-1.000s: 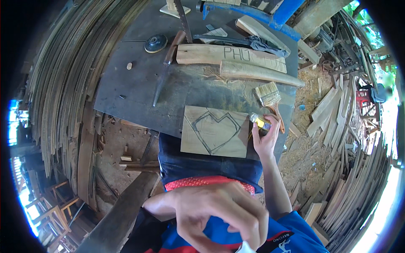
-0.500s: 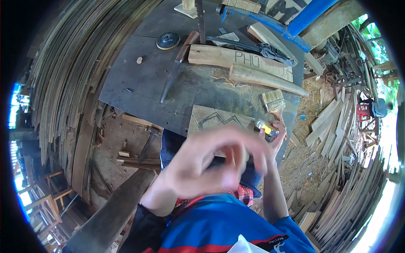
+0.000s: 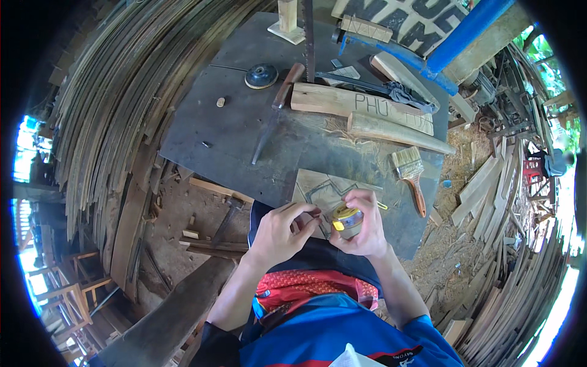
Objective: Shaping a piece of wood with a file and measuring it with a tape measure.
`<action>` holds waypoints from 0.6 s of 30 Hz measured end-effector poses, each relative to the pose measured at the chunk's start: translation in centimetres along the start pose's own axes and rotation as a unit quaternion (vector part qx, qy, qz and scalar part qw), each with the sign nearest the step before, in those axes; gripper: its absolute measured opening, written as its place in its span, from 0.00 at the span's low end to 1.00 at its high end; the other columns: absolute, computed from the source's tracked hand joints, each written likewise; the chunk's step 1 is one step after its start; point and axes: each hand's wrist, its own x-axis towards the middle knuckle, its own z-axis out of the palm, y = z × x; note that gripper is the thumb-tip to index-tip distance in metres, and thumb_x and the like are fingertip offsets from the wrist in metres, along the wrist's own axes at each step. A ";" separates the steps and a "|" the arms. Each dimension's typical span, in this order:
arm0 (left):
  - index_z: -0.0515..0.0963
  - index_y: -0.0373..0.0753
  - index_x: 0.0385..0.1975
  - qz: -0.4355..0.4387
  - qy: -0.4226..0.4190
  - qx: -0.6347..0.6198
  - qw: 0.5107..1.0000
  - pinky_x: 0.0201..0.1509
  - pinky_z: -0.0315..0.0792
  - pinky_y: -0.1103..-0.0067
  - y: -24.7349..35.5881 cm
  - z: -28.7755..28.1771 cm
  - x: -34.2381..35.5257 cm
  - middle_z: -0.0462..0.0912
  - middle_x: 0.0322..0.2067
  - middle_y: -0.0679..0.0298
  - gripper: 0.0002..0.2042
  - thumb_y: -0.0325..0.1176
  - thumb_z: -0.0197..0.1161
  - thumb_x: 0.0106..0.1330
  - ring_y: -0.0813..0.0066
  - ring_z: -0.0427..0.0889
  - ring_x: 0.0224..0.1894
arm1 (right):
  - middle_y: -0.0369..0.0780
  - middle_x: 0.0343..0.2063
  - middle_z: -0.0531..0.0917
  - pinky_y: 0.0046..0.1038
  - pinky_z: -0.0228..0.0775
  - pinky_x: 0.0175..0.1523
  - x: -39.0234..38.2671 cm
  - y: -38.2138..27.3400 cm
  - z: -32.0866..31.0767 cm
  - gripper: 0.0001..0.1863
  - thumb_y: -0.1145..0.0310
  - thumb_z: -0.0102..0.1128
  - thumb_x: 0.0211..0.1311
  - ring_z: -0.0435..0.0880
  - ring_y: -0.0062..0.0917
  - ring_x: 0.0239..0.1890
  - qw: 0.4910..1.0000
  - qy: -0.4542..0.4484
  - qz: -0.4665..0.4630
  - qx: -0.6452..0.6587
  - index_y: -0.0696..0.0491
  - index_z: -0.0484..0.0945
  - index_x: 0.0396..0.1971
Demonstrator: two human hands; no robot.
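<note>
My right hand (image 3: 369, 231) is wrapped round a yellow and clear-sided tape measure (image 3: 347, 219), held over the near edge of the dark bench. Just left of it, my left hand (image 3: 282, 233) has its thumb and fingertips drawn together in a pinch. Whether anything thin lies between those fingertips is too small to make out. Below both hands, a wooden board (image 3: 312, 186) with a dark zigzag line marked on it rests at the bench edge, partly covered by them. A wide paintbrush (image 3: 408, 165) with a wooden handle lies to the right.
On the dark bench (image 3: 202, 131) are a long chisel-like tool (image 3: 278, 107) with a wooden handle, a round dark disc (image 3: 261, 76), a lettered plank (image 3: 318, 100) and a rounded wooden piece (image 3: 391, 131). A blue clamp bar (image 3: 468, 37) crosses the far right. Stacked boards (image 3: 104, 104) line the left.
My right hand has brought the tape measure leftward, away from beside the paintbrush. My left hand, blurred before, has lowered and come close to the tape measure. The whole view has shifted slightly.
</note>
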 end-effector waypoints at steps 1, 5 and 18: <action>0.82 0.34 0.49 -0.002 0.002 -0.001 1.000 0.32 0.78 0.77 0.0 0.0 -0.1 0.88 0.38 0.57 0.12 0.27 0.69 0.66 0.70 0.87 0.28 | 0.50 0.48 0.76 0.41 0.76 0.49 0.2 -0.2 0.2 0.39 0.72 0.78 0.40 0.80 0.44 0.45 1.000 -0.002 -0.001 0.001 0.53 0.67 0.56; 0.81 0.32 0.48 0.013 0.033 -0.005 0.999 0.33 0.79 0.76 -0.5 0.6 -0.3 0.89 0.37 0.57 0.13 0.24 0.69 0.65 0.70 0.88 0.29 | 0.49 0.49 0.76 0.42 0.76 0.51 1.1 -0.5 0.8 0.39 0.71 0.77 0.39 0.81 0.45 0.47 0.999 -0.034 -0.006 -0.005 0.52 0.67 0.56; 0.80 0.36 0.49 -0.086 0.129 -0.164 0.974 0.25 0.59 0.85 -3.8 2.4 -2.3 0.82 0.32 0.71 0.13 0.27 0.70 0.67 0.92 0.64 0.22 | 0.51 0.54 0.72 0.42 0.77 0.58 5.0 -0.4 1.2 0.39 0.72 0.78 0.41 0.78 0.50 0.55 0.989 -0.145 -0.017 -0.007 0.53 0.66 0.56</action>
